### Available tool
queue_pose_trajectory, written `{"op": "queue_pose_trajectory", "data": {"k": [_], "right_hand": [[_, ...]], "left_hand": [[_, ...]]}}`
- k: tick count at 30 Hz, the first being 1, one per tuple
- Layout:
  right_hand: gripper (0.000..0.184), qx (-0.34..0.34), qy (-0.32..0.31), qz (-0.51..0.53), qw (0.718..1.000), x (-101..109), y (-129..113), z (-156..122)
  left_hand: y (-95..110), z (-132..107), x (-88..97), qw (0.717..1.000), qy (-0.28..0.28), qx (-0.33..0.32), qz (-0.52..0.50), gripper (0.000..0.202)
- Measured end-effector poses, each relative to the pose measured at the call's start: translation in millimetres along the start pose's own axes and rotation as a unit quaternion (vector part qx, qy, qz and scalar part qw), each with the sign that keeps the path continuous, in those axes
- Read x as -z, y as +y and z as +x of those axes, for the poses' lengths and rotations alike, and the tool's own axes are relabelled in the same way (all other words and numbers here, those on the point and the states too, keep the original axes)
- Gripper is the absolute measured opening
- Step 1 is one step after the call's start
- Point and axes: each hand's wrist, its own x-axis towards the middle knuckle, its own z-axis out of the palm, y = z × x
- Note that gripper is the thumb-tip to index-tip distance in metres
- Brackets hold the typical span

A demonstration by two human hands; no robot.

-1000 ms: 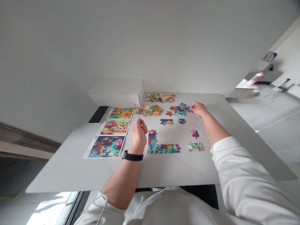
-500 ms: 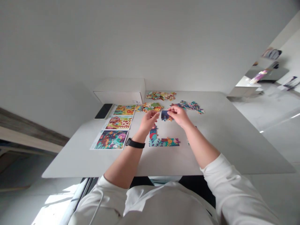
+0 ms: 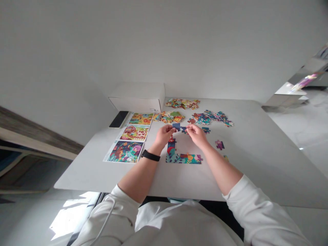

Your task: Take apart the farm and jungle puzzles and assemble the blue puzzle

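one puzzle piece [image 3: 176, 126] — partly hidden by left hand [image 3: 163, 134]

White box [image 3: 135, 104] by wall [image 3: 205, 51]; dark-screened phone [image 3: 119, 119] on table [image 3: 256, 147] near box; sunlit floor [image 3: 68, 217] lower left.

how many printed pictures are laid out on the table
3, in a column left of the left hand: the lion picture farthest away, the barn picture in the middle, the dark-coloured picture nearest. Any underneath would be hidden.
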Motion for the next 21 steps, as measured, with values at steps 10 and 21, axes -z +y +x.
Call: {"op": "queue_pose_trajectory", "data": {"k": [10,21], "right_hand": [[0.037,0.007,-0.032,-0.027,0.999,-4.9,-11.5,-8.9],[0.042,0.004,-0.025,-0.045,0.999,-5.6,-19.9,-12.4]], "left_hand": [[5.0,-9.2,-5.1,0.998,-0.033,0.001,0.05,0.021],[1.3,-12.9,1.3,0.944,-0.025,-0.205,0.257,0.045]]}}
